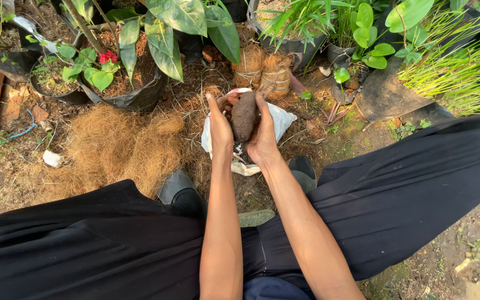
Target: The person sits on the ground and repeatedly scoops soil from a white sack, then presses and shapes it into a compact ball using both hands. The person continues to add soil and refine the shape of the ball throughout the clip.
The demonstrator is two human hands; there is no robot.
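Both hands cup a brown clump of soil [244,116]; left hand [220,129] and right hand [263,136] fingers curl around it, over a white bag [280,119]. Even pressure should keep it intact.

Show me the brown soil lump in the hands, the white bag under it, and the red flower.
soil lump [244,115], head view, middle of its face
white bag [280,121], head view, right flap
red flower [106,56], head view, petals
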